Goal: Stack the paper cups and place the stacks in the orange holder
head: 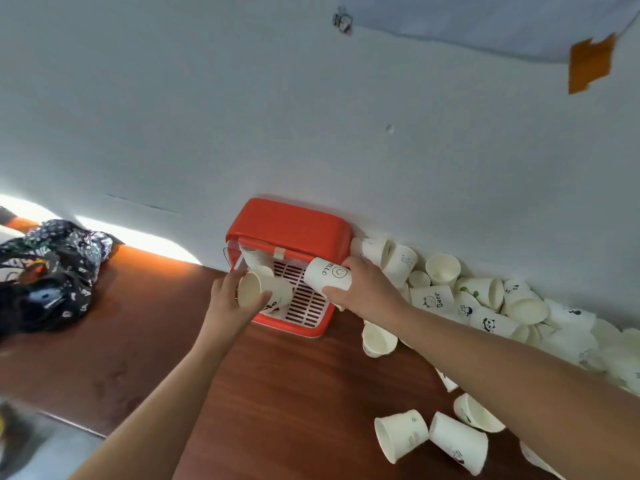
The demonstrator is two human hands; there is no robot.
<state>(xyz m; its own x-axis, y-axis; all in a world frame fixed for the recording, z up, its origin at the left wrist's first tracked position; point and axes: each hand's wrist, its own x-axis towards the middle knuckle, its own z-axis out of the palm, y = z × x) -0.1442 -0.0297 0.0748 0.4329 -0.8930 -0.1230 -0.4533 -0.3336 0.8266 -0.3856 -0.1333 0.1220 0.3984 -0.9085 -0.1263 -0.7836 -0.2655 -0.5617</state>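
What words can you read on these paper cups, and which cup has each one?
"ELLO", beside a smiley face: on the smiley white paper cup gripped by the right hand; any letter before it is hidden.
"Bear": on the bear-drawing white paper cup lying by the white wall.
Too blurred to read: the marks on the black-printed white paper cup held by the left hand.

A dark reddish-brown wooden table [277, 393] runs along a plain white wall [207, 116]. At its far left end lies a crumpled black bundle with a pale print [52, 271], perhaps a bag or a garment. High on the right, a patch of orange tape [590, 62] sticks to the wall at the corner of a pale blue sheet [485, 19]. Grey floor [52, 452] shows near left.
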